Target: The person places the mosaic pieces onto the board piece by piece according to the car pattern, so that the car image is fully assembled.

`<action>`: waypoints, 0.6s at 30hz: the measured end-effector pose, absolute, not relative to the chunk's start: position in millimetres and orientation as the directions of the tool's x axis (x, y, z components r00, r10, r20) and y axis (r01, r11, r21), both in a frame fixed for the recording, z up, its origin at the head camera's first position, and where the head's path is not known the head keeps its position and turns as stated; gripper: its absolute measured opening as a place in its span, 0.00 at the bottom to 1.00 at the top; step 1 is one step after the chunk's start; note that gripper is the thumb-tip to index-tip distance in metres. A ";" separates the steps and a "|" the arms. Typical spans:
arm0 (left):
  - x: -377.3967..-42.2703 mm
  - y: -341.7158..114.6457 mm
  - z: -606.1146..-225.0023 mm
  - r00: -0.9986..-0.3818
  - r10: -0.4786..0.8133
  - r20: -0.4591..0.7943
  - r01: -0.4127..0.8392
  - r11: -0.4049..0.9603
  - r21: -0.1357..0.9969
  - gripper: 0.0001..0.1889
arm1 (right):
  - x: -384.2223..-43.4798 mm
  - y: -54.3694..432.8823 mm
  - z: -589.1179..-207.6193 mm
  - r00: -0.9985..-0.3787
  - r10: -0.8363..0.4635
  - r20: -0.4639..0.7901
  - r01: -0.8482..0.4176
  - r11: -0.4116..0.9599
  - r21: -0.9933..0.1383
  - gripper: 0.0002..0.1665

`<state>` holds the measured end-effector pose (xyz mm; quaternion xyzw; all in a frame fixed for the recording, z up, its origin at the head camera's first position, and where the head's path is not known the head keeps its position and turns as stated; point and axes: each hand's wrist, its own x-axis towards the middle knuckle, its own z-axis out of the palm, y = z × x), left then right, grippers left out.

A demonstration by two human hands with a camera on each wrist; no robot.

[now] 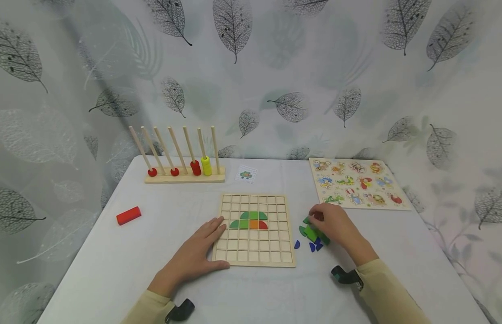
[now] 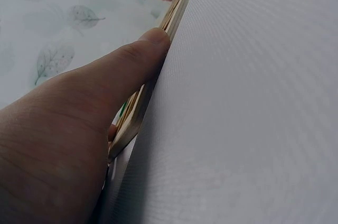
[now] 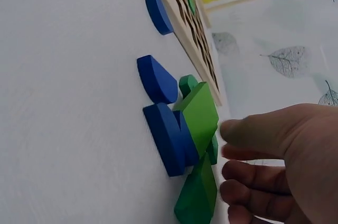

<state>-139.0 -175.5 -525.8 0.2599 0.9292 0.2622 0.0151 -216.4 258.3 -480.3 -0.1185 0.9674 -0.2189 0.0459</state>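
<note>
My left hand [image 1: 198, 249] rests at the left side of a square wooden grid board [image 1: 255, 263], fingers along its left edge and thumb at the front corner. In the left wrist view, the thumb [image 2: 127, 63] lies against the board's rim. Green, orange and red pieces form a small shape in the grid. Right of the board, my right hand [image 1: 336, 225] reaches over a small pile of green pieces [image 1: 310, 233], fingers bent, fingertips right at a green piece. In the right wrist view, a light green block [image 3: 200, 115] lies near the thumb tip; I cannot tell whether the fingers pinch a piece.
Several blue pieces [image 1: 297, 244] lie in front of the pile. A small picture card [image 1: 246, 173] lies behind the board, next to a peg stand [image 1: 186, 178] with red and yellow beads. An insect puzzle board [image 1: 356, 184] is at the back right, a red cylinder [image 1: 128, 215] at left.
</note>
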 end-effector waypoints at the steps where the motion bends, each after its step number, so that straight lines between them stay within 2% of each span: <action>1: -138.9 -175.5 -526.0 -0.864 0.491 0.113 0.477 0.727 0.493 0.58 | -216.3 257.1 -479.4 -0.968 -0.248 -0.046 -0.204 0.876 -0.438 0.09; 9: -138.9 -175.2 -526.1 -0.866 0.488 0.106 0.472 0.730 0.493 0.57 | -219.0 252.5 -480.3 -0.963 -0.265 -0.051 -0.218 0.876 -0.431 0.12; 13: -138.8 -175.1 -525.7 -0.864 0.493 0.104 0.475 0.727 0.496 0.57 | -219.3 251.3 -480.6 -0.970 -0.243 -0.026 -0.209 0.881 -0.425 0.11; 18: -139.8 -175.3 -526.8 -0.862 0.496 0.102 0.476 0.724 0.499 0.58 | -217.7 249.4 -481.8 -0.974 -0.221 -0.057 -0.179 0.894 -0.411 0.14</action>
